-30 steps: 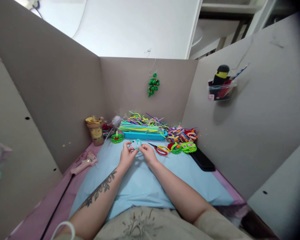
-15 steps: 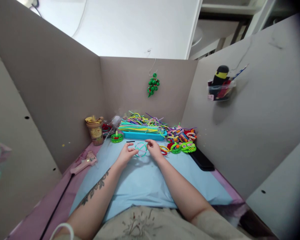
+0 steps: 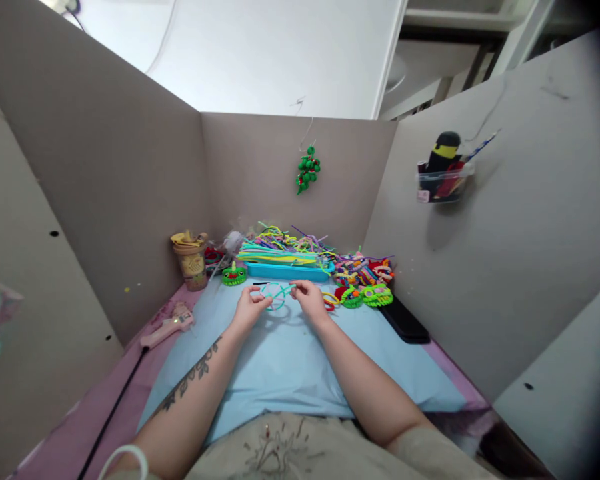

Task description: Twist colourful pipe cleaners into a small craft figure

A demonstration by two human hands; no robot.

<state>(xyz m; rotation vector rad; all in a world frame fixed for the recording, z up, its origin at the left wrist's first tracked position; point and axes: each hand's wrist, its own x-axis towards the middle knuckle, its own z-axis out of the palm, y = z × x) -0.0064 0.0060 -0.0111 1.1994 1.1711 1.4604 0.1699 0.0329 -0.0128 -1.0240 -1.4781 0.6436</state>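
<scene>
While both my hands meet just in front of the blue tray (image 3: 287, 271), I am part-way through bending a teal pipe cleaner (image 3: 277, 294) into a loop; my left hand (image 3: 249, 309) is closed in a light pinch on the loop's near-left side, and my right hand (image 3: 310, 299) is closed the same way on its right end, fingers curled; the loop hangs between them, just above the light blue mat (image 3: 290, 363) that lies in front of the tray; heaped in the tray are more pipe cleaners (image 3: 280, 248); right of the tray sits a cluster of finished pieces (image 3: 365, 283), left of it a small green piece (image 3: 234, 275) and a cup (image 3: 192, 260); well left of the tray lies a glue gun (image 3: 167, 326); I judge the next move calls for a firm twist where the ends cross, keeping the ring round
</scene>
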